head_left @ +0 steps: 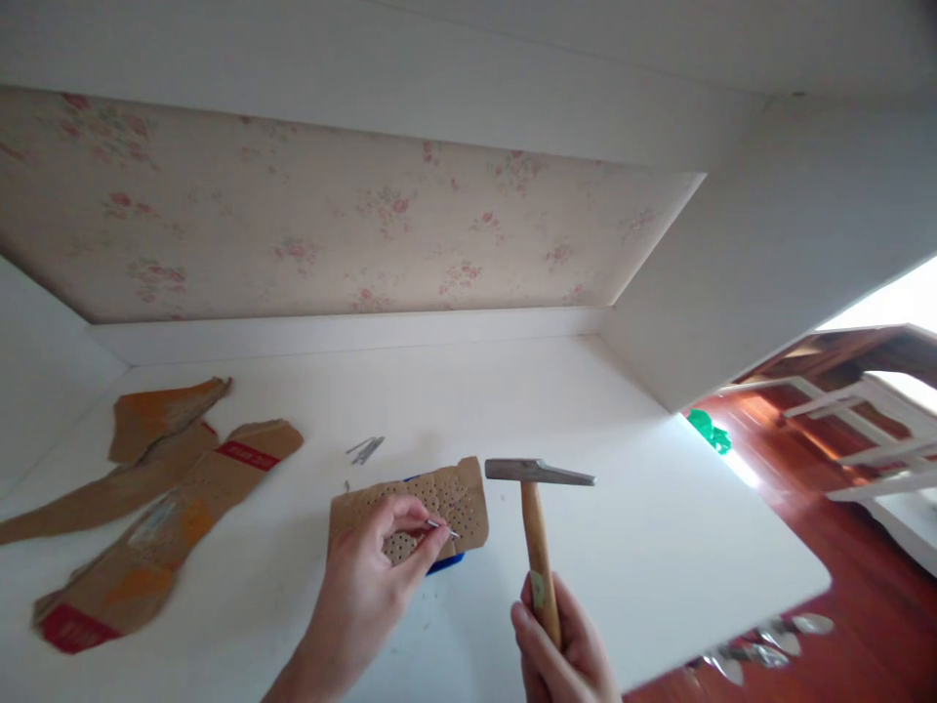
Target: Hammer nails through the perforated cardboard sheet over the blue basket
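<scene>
from my remote seat i see a flat white bench (622, 430) set in a white alcove, with pale wallpaper printed with pink flowers (329, 215) behind it. off the bench's right edge is a red-brown wooden floor (797, 557) with white wooden furniture (878, 430) standing on it.

my left hand (373, 576) is low in the middle. its thumb and forefinger are pressed together on a small grey metal nail (443, 529), and the other fingers are curled in. the nail lies nearly level, just over the near edge of a small piece of brown cardboard punched full of holes (458, 500). i cannot tell whether its tip touches the card. the card rests on something blue (446, 563), of which only an edge shows.

my right hand (563, 649) is wrapped tight round the lower end of a hammer with a wooden handle and a grey steel head (538, 474). the handle stands nearly upright and the head is level, just right of the card's upper corner and apart from it.

a few loose grey nails (366, 449) lie on the bench just beyond the card. well to the left lie long torn strips of brown cardboard with red and orange print (168, 508). something bright green (709, 430) shows past the bench's far right edge.
</scene>
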`<state>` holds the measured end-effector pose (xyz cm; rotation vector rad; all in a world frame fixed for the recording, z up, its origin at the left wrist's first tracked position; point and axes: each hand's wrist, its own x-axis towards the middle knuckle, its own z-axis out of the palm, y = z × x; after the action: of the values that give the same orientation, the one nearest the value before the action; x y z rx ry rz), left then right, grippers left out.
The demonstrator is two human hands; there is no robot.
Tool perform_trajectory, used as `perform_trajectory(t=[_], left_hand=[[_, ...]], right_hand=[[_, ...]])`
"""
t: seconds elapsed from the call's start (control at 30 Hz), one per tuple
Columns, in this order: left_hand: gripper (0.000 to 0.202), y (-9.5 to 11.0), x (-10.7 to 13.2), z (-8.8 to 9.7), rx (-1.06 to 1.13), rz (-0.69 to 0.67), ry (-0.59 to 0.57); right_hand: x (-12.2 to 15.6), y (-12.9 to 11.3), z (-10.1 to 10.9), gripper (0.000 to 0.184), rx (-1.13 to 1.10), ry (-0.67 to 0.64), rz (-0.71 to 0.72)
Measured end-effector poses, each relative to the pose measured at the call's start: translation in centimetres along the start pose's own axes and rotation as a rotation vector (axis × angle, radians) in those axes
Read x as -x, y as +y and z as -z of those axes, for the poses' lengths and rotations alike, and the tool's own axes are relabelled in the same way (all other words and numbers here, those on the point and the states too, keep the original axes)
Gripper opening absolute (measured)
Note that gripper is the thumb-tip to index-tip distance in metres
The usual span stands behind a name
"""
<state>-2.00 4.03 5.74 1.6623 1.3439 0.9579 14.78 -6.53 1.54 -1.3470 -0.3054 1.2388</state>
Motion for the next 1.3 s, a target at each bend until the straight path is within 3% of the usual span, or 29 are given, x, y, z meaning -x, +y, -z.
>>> perform_trajectory(t=[0.2,0.53,1.3], left_hand=[[0.026,-1.1,-0.4,-1.1,0.142,0.041,-0.039],[0.011,-0.9,-0.5,-1.9,-0.070,-0.227,-0.023],[0.019,-0.9,-0.5,-2.3,-0.167,-0.365,-0.042]], right_hand=[[-0.2,0.4,-0.2,0.047,-0.022,0.011,-0.012],[-0.1,-0.1,-0.2,0.051,0.067,-0.024,-0.091],[-0.4,0.9,0.2,0.044,0.052,-0.051,0.003]])
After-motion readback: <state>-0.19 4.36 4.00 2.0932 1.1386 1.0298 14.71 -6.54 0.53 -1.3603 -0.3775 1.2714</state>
